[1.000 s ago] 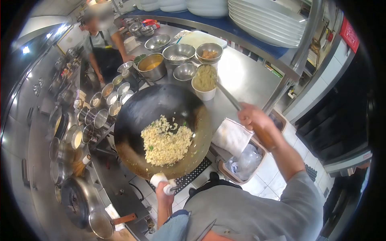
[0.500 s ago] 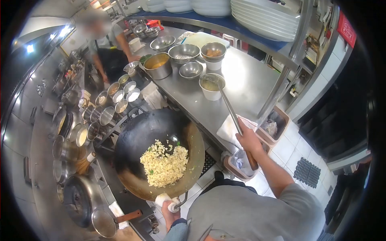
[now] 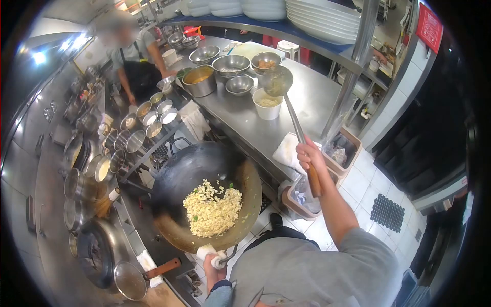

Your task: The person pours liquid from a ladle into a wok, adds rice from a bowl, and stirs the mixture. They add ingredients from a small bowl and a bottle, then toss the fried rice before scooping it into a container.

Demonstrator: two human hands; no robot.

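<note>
My left hand (image 3: 211, 272) grips the near handle of a large black wok (image 3: 171, 179), with a folded white cloth (image 3: 208, 253) around the handle. The wok is tilted toward me, and a mound of fried rice (image 3: 214, 211) with bits of green lies in its lower half. Closed around the long shaft of a ladle (image 3: 277, 81), my right hand (image 3: 310, 155) is just above its wooden grip. The ladle's bowl is raised over a white tub (image 3: 267, 111), which holds some of the pale rice.
Metal bowls (image 3: 231, 65) and a pot of orange liquid (image 3: 199, 82) stand on the steel counter (image 3: 307, 97). Plates (image 3: 322, 20) are stacked on the shelf above. Seasoning containers (image 3: 169, 115) line the stove side. A co-worker (image 3: 138, 61) stands at the far end. Bins (image 3: 304, 197) sit at right.
The ladle has lifted up out of the white tub, its bowl now above and right of the opening. My left hand still holds the wok, which stays tilted.
</note>
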